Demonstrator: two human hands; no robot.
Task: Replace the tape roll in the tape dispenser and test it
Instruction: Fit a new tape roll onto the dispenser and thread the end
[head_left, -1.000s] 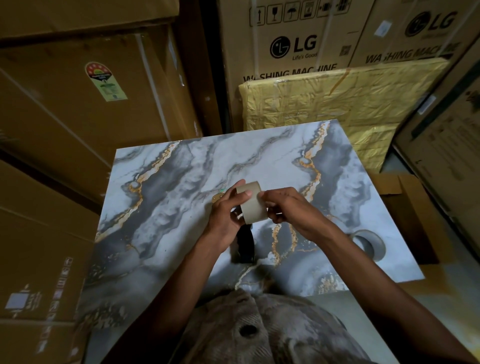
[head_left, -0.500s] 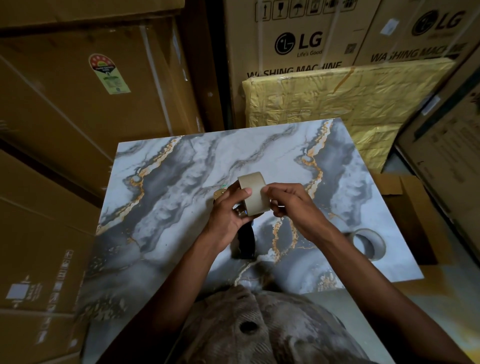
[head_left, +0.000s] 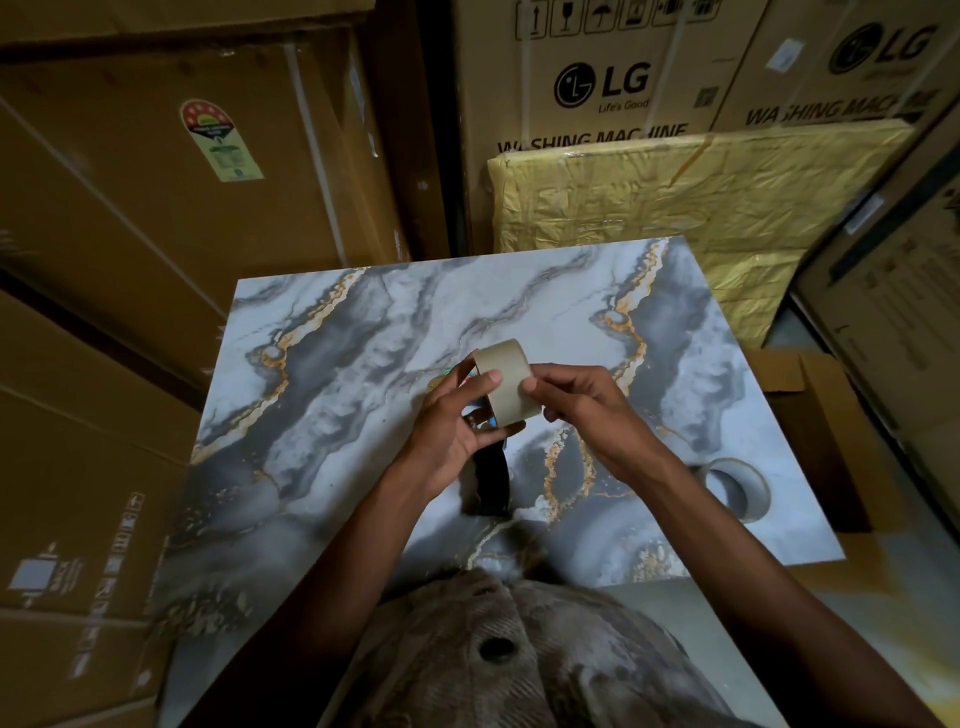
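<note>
A tan tape roll (head_left: 506, 382) is held edge-on above the marble-patterned tabletop (head_left: 363, 374). My left hand (head_left: 457, 431) grips the roll and the tape dispenser (head_left: 491, 480) under it, thumb pressed on the roll's outer face. The dispenser's black handle hangs down below my palm; its upper part is mostly hidden by the roll and fingers. My right hand (head_left: 582, 405) pinches the roll's right edge with fingertips curled. A second tape roll (head_left: 735, 488), with little tape on it, lies flat on the tabletop at the right.
Large cardboard boxes (head_left: 156, 208) stand close on the left and behind, some marked LG. A yellow wrapped flat package (head_left: 701, 208) leans behind the table. An open cardboard box (head_left: 810, 415) sits beyond the table's right edge.
Both hands lifted the roll and dispenser slightly away from me and turned the roll. My right fingers stayed at the roll's right edge.
</note>
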